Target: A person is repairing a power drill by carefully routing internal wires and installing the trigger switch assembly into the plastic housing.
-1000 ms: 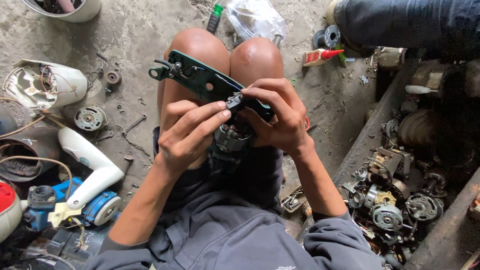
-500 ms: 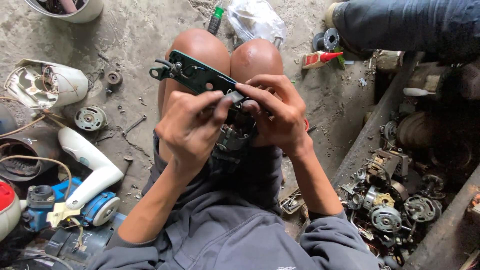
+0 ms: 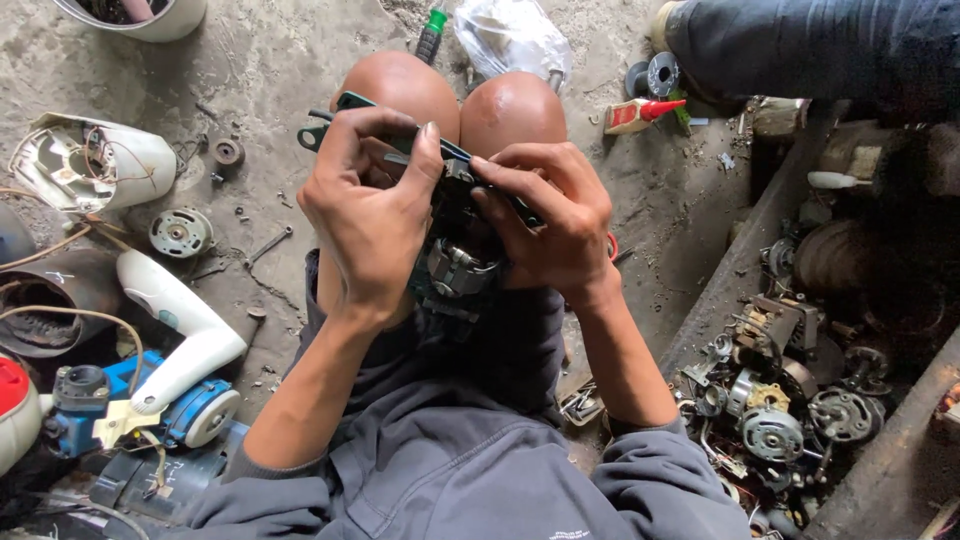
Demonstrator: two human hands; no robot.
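Observation:
I sit on the ground with my knees up. Over my lap both hands hold a small electric motor (image 3: 455, 270) with a dark green metal bracket (image 3: 345, 103) fixed across its top. My left hand (image 3: 372, 215) lies over the bracket's left half, fingers curled around it. My right hand (image 3: 552, 225) grips the motor and the bracket's right end from the side. The motor's windings show between the two hands; the bracket's middle is hidden under my fingers.
On the ground at left lie a white appliance shell (image 3: 95, 160), a white handle (image 3: 180, 320), a blue machine part (image 3: 150, 410) and a round rotor (image 3: 180, 232). Several scrap motors (image 3: 790, 400) fill a trough at right. A glue tube (image 3: 640, 115) and a plastic bag (image 3: 510, 35) lie beyond my knees.
My left hand has moved up from below the motor onto the bracket's left half. The motor and bracket have risen closer to the camera. The right hand keeps its grip.

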